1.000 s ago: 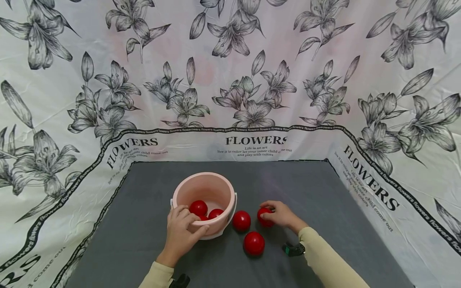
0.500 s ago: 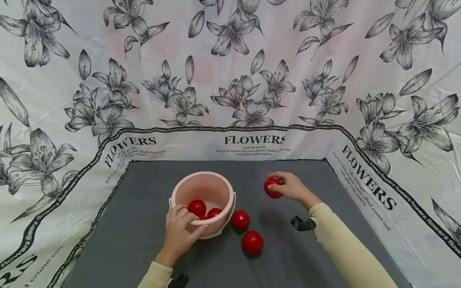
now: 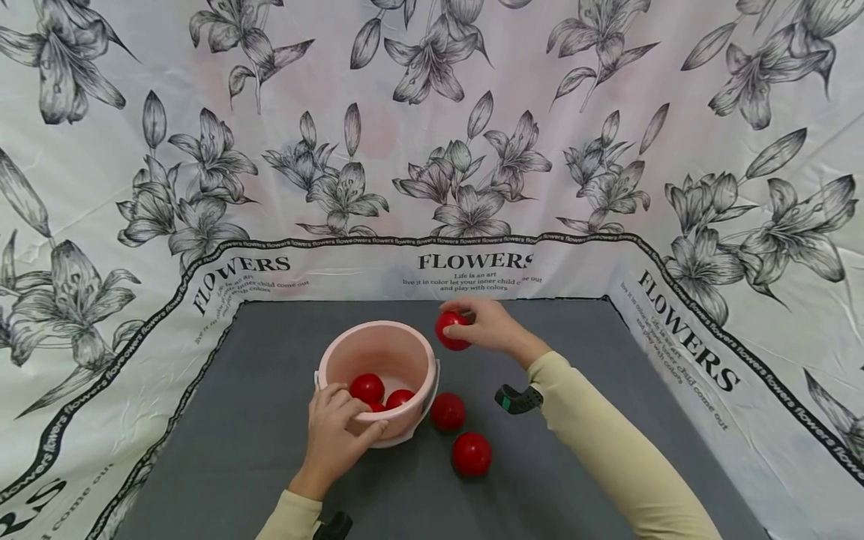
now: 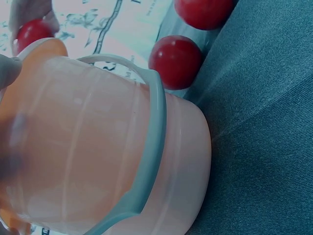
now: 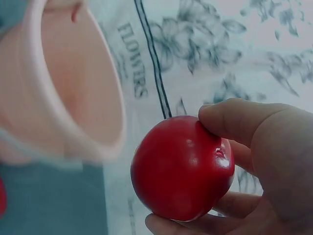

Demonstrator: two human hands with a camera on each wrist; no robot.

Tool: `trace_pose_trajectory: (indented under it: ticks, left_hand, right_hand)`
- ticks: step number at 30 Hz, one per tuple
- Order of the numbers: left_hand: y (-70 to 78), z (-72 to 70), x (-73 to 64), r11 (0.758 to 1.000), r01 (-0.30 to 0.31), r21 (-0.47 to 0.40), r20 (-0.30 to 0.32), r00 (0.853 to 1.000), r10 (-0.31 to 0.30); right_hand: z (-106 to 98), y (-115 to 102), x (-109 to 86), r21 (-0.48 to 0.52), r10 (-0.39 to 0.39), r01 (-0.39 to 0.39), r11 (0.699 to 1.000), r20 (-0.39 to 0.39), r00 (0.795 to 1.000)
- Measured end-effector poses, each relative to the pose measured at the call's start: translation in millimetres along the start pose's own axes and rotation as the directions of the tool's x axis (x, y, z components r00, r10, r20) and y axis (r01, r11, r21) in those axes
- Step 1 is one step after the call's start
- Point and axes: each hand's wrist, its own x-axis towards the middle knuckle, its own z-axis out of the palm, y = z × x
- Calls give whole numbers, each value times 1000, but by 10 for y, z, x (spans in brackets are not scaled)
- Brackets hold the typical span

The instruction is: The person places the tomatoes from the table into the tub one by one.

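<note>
Sensibly pinching likely stiff, slick red ball (image 5: 177,169) mid-girth with right hand (image 3: 491,328), apparently gripping bucket rim (image 3: 376,324) at seven o'clock with left hand (image 3: 333,436)

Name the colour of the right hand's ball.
The ball is red, clearest in the right wrist view.

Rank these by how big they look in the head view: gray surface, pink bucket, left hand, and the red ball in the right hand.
Largest to smallest:
gray surface
pink bucket
left hand
red ball in the right hand
</note>
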Motion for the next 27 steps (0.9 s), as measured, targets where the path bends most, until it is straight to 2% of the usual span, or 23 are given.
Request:
trace_pose_trajectory:
  ticks: [7,14,20,27]
  left_hand:
    - [1,1,-2,1000,-4,-3,4,1000,4]
    - [-18,9,-2,1000,-14,6,-3,1000,14]
    - [-24,17,-5,999,-30,12,-8,1000,30]
    - [-32,15,-7,999,-45,-5,-25,999,45]
  right_hand:
    - [350,-260,118,-18,-69,70,997,66,995]
    - [679,-439,204,-59,-146,155,986,130,981]
    - [910,-467,232,-89,-163,180,980,171,972]
    - [1124,-429,271,-184,-169,211,960,223,960]
